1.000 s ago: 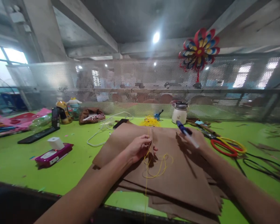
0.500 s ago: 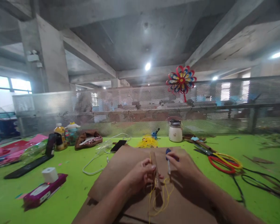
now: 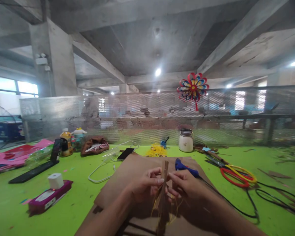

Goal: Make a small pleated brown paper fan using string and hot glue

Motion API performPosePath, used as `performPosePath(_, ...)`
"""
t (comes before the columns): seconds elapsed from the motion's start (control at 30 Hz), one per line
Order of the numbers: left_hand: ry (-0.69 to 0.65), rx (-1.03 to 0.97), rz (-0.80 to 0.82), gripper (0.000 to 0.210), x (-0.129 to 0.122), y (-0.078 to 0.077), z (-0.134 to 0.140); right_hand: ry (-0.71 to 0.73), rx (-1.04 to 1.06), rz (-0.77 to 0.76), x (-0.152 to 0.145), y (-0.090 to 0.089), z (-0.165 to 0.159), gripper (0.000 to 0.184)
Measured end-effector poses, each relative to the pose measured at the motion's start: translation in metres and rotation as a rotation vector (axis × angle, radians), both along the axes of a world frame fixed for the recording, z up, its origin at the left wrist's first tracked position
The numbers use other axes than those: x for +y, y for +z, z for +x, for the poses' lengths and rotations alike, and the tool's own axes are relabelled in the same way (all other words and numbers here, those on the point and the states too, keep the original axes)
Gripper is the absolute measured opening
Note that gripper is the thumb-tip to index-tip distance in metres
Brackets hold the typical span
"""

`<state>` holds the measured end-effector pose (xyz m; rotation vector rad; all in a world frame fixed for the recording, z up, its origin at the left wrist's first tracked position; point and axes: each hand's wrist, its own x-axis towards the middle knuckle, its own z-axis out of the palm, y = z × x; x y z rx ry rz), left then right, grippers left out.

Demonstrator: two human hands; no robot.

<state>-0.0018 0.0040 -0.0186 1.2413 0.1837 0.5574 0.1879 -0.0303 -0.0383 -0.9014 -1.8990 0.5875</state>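
A narrow, folded brown strip (image 3: pixel 165 173), like stiff paper or husk, stands nearly upright between my hands and flares out lower down. My left hand (image 3: pixel 148 183) is closed, pinching it from the left between thumb and fingers. From the right, my right hand (image 3: pixel 183 185) has its thumb and fingers closed at the same strip. Thin yellow thread (image 3: pixel 176 209) dangles in loops below the hands. Just beyond my right hand a blue glue gun (image 3: pixel 186 167) lies on the brown cardboard (image 3: pixel 123 177); its nozzle is not clearly visible.
Scissors with red and yellow handles (image 3: pixel 238 175) and black cord (image 3: pixel 248 216) lie at right. A white jar (image 3: pixel 186 142), yellow shreds (image 3: pixel 156 150) and a phone (image 3: pixel 126 154) line the back. A purple power strip (image 3: pixel 50 196) sits left. A perforated screen (image 3: pixel 137 114) stands behind.
My right hand has let go of the blue glue gun, which now rests on the cardboard, and has moved left to the brown strip. My left hand still holds the strip, now raised slightly.
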Motion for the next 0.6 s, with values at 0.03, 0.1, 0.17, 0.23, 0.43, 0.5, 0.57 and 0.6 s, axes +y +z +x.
performPosePath(0.03, 0.009, 0.001, -0.004, 0.030, 0.001, 0.000, -0.001, 0.016, 0.045, -0.105, 0.005, 0.003, 0.000, 0.034)
performPosePath(0.1, 0.042, -0.004, -0.022, 0.027, 0.004, 0.000, -0.002, 0.046, 0.187, -0.292, 0.011, 0.010, 0.005, 0.031)
performPosePath(0.17, 0.096, -0.034, -0.044, 0.025, 0.007, -0.001, -0.001, 0.078, 0.360, -0.384, 0.008, 0.018, 0.015, 0.029)
performPosePath(0.23, 0.170, -0.083, -0.069, 0.026, 0.011, -0.004, 0.002, 0.135, 0.478, -0.366, 0.000, 0.027, 0.029, 0.027)
performPosePath(0.43, 0.381, -0.114, -0.128, 0.026, 0.020, -0.008, 0.005, 0.320, 0.385, -0.231, -0.007, 0.049, 0.063, 0.016)
performPosePath(0.5, 0.403, -0.124, -0.099, 0.025, 0.020, -0.008, 0.006, 0.099, 0.369, -0.147, 0.003, 0.045, 0.062, 0.016)
performPosePath(0.57, 0.418, -0.122, -0.071, 0.025, 0.018, -0.007, 0.008, -0.085, 0.356, -0.156, 0.011, 0.035, 0.052, 0.024)
performPosePath(0.6, 0.426, -0.115, -0.060, 0.026, 0.017, -0.007, 0.009, -0.129, 0.324, -0.185, 0.013, 0.030, 0.044, 0.029)
